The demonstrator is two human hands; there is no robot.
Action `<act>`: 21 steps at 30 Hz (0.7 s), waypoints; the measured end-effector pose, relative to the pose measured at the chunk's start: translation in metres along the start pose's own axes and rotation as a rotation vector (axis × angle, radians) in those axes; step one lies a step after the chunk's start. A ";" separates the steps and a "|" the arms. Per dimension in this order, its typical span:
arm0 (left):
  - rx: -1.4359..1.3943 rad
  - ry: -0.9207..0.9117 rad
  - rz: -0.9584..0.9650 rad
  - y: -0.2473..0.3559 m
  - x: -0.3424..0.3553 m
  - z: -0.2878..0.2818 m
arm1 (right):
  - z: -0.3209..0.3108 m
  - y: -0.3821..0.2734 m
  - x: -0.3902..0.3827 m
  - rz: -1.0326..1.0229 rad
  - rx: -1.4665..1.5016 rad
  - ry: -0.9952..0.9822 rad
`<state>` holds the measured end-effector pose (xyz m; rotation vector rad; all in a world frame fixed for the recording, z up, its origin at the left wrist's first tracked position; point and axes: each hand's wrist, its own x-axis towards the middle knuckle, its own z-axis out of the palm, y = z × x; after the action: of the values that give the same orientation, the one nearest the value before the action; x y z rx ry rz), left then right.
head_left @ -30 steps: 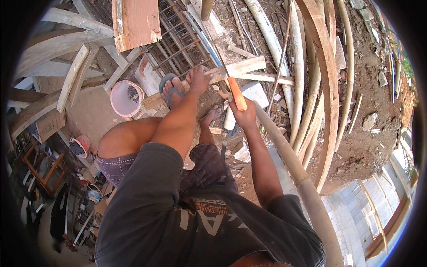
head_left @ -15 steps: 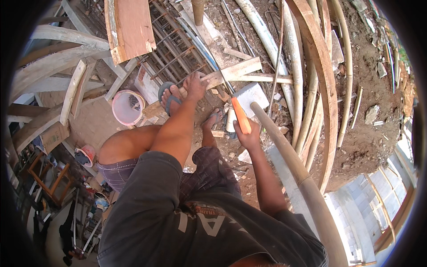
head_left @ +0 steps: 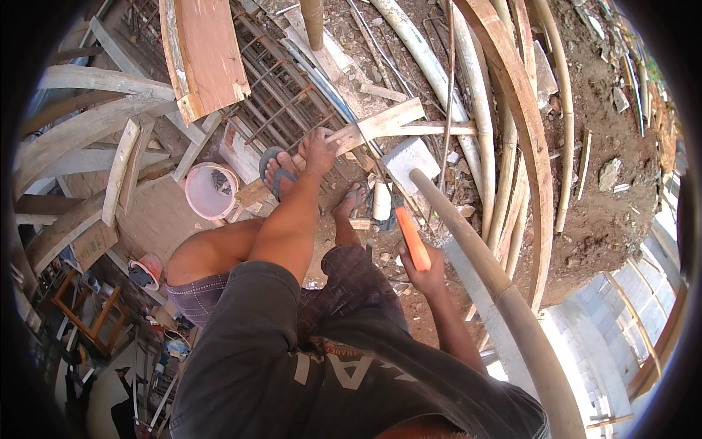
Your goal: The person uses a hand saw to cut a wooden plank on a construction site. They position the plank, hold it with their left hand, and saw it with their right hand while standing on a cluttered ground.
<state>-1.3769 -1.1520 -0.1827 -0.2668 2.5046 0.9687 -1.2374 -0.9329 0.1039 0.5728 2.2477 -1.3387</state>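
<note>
A pale wooden board [head_left: 382,119] runs diagonally across the work area, with my left foot in a flip-flop [head_left: 278,174] resting on it. Fingers of my left hand [head_left: 319,150] are wrapped over the board beside that foot. My right hand [head_left: 423,263] grips the orange handle [head_left: 412,235] of a handsaw, lower right of the board. The thin saw blade [head_left: 375,155] reaches up from the handle across the board's right part. My other foot [head_left: 351,199] stands on the rubble, next to a white cylinder [head_left: 382,200].
Steel rebar cages [head_left: 272,92] lie beyond the board. Bamboo poles [head_left: 561,117] and curved timbers [head_left: 526,95] fill the right side; a long pole [head_left: 534,336] passes beside my right arm. A pink bucket [head_left: 210,192], timber offcuts [head_left: 102,99] and assorted debris are on the left.
My right hand with the saw has moved down toward my body, drawing the blade along. My left hand stays on the board. The whole view has shifted slightly.
</note>
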 end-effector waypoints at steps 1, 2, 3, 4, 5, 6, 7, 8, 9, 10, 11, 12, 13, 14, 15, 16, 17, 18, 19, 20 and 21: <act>0.023 -0.002 0.015 -0.003 0.000 0.002 | 0.018 0.005 0.056 0.018 -0.045 -0.038; -0.005 0.007 0.021 -0.005 0.002 0.004 | 0.045 0.007 0.117 -0.020 -0.060 -0.013; -0.033 0.008 0.045 -0.008 0.003 0.004 | 0.061 0.009 0.161 -0.112 -0.027 0.013; -0.048 -0.030 0.031 -0.009 0.005 0.005 | 0.068 0.012 0.183 -0.219 -0.064 0.035; -0.078 0.027 0.072 -0.011 0.009 0.004 | 0.070 0.012 0.187 -0.193 -0.050 0.010; -0.093 -0.005 0.047 -0.012 0.008 0.004 | 0.060 0.013 0.170 -0.189 -0.030 0.003; -0.078 -0.093 -0.030 -0.012 0.009 0.003 | 0.050 0.011 0.133 -0.223 0.017 -0.029; -0.055 -0.089 -0.014 -0.013 0.009 0.002 | 0.026 0.009 0.081 -0.119 -0.036 -0.041; -0.058 -0.023 0.030 -0.011 0.008 0.002 | 0.003 0.007 0.028 -0.082 -0.066 -0.074; -0.025 -0.009 0.023 -0.011 0.007 0.000 | -0.021 0.004 -0.028 -0.067 -0.084 -0.073; 0.024 -0.033 0.009 -0.009 0.002 0.001 | -0.036 0.005 -0.069 -0.151 -0.065 -0.031; -0.088 -0.037 0.034 -0.009 0.004 0.000 | -0.049 0.002 -0.101 -0.075 -0.079 -0.039; -0.071 -0.026 0.020 -0.007 0.000 0.001 | -0.049 0.005 -0.107 -0.034 -0.091 -0.054; -0.048 -0.008 0.015 -0.006 0.001 0.001 | -0.042 0.006 -0.092 -0.069 -0.063 -0.025; -0.009 0.006 0.013 -0.005 0.000 0.001 | -0.029 0.006 -0.065 -0.088 -0.044 -0.010; -0.024 -0.003 0.010 -0.004 0.001 0.002 | -0.006 0.011 -0.009 0.018 -0.086 -0.055; -0.042 -0.002 0.010 -0.004 0.000 0.002 | 0.015 0.014 0.046 0.005 -0.094 -0.059; -0.035 0.003 0.013 -0.003 -0.001 0.002 | 0.042 0.016 0.108 -0.051 -0.002 -0.005; -0.029 0.010 0.035 -0.004 0.000 0.001 | 0.062 0.016 0.155 -0.102 0.013 0.014; -0.034 0.017 0.025 -0.003 -0.003 0.000 | 0.078 0.017 0.190 -0.225 -0.090 0.090; -0.040 0.030 0.035 -0.003 -0.003 -0.003 | 0.083 0.017 0.199 -0.220 -0.079 0.056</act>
<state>-1.3740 -1.1561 -0.1814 -0.2524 2.5267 1.0367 -1.3742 -0.9762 -0.0581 0.3469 2.4551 -1.3440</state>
